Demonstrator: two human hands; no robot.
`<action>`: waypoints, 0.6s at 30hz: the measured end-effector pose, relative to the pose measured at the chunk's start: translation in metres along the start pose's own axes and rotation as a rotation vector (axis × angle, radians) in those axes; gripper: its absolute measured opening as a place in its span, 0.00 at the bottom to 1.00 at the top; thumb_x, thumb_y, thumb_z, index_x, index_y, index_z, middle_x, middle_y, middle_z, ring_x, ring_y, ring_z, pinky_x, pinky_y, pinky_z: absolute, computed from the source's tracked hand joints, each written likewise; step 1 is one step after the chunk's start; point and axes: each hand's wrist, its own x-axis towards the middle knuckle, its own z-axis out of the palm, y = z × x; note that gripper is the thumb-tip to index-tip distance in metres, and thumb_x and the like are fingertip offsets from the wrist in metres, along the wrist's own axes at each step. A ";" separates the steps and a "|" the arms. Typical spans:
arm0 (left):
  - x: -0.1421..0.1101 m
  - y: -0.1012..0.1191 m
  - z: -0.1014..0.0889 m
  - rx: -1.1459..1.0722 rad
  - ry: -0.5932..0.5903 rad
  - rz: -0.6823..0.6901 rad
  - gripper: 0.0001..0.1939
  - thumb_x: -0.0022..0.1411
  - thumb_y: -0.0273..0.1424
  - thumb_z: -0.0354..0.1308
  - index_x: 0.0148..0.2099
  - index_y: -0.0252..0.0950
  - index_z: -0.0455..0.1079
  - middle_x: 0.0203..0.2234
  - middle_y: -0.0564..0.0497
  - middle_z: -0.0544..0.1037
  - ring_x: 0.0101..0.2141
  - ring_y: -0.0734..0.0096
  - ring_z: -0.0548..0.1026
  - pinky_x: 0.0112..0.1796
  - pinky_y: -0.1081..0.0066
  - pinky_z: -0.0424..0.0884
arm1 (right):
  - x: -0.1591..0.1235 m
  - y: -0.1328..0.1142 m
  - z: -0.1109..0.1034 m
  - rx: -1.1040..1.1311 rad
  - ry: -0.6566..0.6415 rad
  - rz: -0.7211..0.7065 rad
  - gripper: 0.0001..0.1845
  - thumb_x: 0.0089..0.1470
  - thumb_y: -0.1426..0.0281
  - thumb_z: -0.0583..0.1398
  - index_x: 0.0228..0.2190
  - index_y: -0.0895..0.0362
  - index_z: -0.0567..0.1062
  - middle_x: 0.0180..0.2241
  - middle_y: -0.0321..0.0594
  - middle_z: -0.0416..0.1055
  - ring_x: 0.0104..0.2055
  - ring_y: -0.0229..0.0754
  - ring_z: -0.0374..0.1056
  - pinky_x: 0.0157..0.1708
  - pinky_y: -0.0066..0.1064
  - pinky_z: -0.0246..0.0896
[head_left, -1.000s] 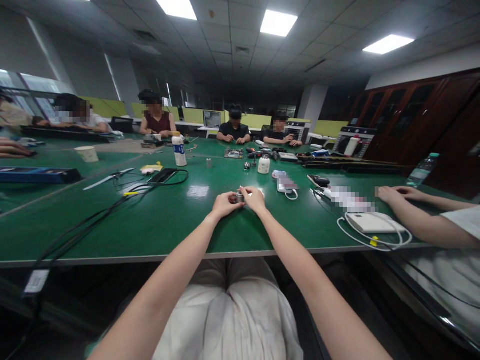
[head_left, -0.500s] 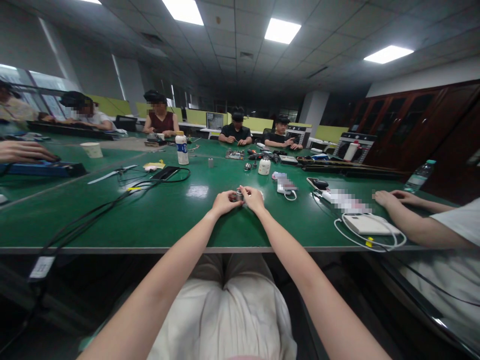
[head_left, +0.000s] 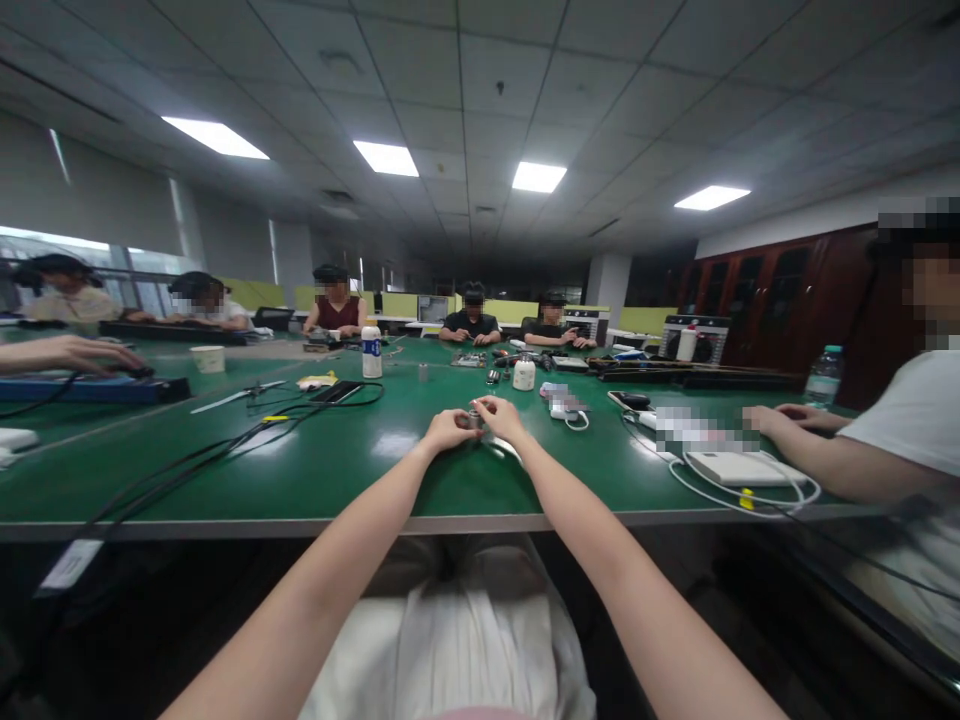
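Both my arms reach out over a green table (head_left: 315, 470). My left hand (head_left: 448, 430) and my right hand (head_left: 501, 418) meet at a small metal cylinder part (head_left: 474, 418) just above the table top. The fingers of both hands are curled and pinched on that part, the left from its left side, the right from above and to its right. Most of the part is hidden by my fingers.
Black cables (head_left: 225, 445) run across the table's left. A white bottle (head_left: 371, 352), a small white jar (head_left: 523, 374) and a paper cup (head_left: 208, 358) stand farther back. A person's arm (head_left: 825, 455) and a white box with cable (head_left: 739, 468) lie at right. Several people sit around the table.
The camera has tilted up, showing more ceiling and the person at right. My hands stay pinched on the small metal part in the same spot on the table.
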 end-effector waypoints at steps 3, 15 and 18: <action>0.005 -0.005 -0.001 -0.012 -0.044 0.010 0.20 0.43 0.41 0.69 0.38 0.36 0.78 0.32 0.47 0.84 0.39 0.56 0.81 0.37 0.69 0.72 | 0.005 0.002 0.000 0.004 -0.032 -0.040 0.13 0.61 0.61 0.59 0.39 0.52 0.82 0.31 0.36 0.80 0.31 0.38 0.72 0.31 0.24 0.61; 0.004 -0.019 0.003 -0.144 -0.029 0.022 0.20 0.42 0.42 0.68 0.37 0.37 0.77 0.29 0.48 0.83 0.34 0.56 0.80 0.35 0.66 0.71 | 0.008 0.008 0.003 0.060 -0.062 -0.061 0.14 0.56 0.56 0.63 0.34 0.53 0.83 0.29 0.39 0.80 0.32 0.41 0.75 0.31 0.26 0.63; 0.002 -0.016 0.002 -0.111 -0.009 0.033 0.20 0.41 0.42 0.68 0.37 0.36 0.77 0.29 0.49 0.82 0.34 0.57 0.80 0.35 0.67 0.70 | 0.008 0.008 0.002 0.061 -0.052 -0.052 0.15 0.56 0.56 0.63 0.34 0.54 0.83 0.29 0.39 0.80 0.32 0.41 0.76 0.31 0.25 0.63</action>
